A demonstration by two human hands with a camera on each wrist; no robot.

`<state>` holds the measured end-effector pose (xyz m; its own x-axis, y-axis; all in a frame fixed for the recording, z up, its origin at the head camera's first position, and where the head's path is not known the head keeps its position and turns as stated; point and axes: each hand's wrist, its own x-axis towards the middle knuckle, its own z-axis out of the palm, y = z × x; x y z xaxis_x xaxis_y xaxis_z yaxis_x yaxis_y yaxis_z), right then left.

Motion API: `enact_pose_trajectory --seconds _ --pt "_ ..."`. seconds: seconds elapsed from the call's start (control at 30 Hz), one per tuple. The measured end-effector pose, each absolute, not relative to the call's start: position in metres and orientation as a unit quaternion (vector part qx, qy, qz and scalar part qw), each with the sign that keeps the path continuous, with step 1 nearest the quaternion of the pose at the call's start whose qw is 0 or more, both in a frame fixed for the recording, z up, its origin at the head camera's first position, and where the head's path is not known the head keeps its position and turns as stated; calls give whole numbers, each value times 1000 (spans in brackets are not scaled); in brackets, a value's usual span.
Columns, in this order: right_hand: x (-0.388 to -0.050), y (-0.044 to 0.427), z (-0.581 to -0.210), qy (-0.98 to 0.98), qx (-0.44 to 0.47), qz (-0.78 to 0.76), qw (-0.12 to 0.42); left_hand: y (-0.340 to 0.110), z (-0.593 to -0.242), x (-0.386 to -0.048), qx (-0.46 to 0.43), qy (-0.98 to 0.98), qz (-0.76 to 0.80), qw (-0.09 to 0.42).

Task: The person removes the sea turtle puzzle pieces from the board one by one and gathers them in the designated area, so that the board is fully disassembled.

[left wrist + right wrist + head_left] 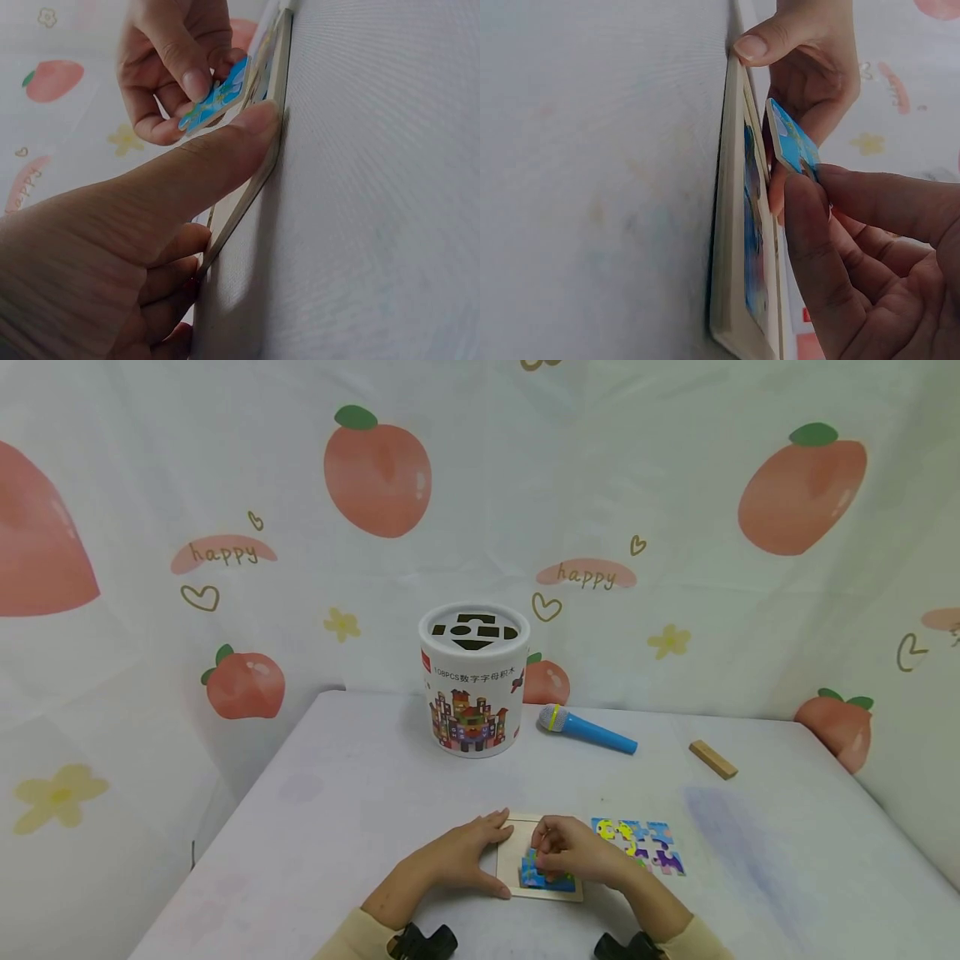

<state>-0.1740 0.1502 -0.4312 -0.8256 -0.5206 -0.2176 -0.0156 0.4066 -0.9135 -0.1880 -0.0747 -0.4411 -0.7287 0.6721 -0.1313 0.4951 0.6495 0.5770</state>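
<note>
A shallow wooden puzzle tray point(517, 832) lies on the table, with blue puzzle pieces point(751, 225) in its near right part. My left hand point(467, 853) holds the tray by its left side. The thumb lies over the rim at the near corner, and the other fingers reach the far corner. Above the tray, my right hand point(581, 853) pinches a blue puzzle piece point(217, 96) between thumb and fingers. That piece is tilted and raised off the tray in both wrist views. Right of the tray lie several loose puzzle pieces point(660, 832), partly hidden by the right hand.
A white bucket point(474, 693) with shaped holes in its lid stands at the back of the table point(360, 793). To its right lie a blue toy microphone point(596, 732) and a small wooden block point(713, 760). A fruit-print cloth point(480, 468) hangs behind.
</note>
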Motion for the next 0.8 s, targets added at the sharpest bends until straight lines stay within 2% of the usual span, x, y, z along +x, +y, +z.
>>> enact_pose_trajectory --seconds 0.8 --pt "-165 176 -432 815 -137 -515 226 -72 -443 -188 319 900 247 167"
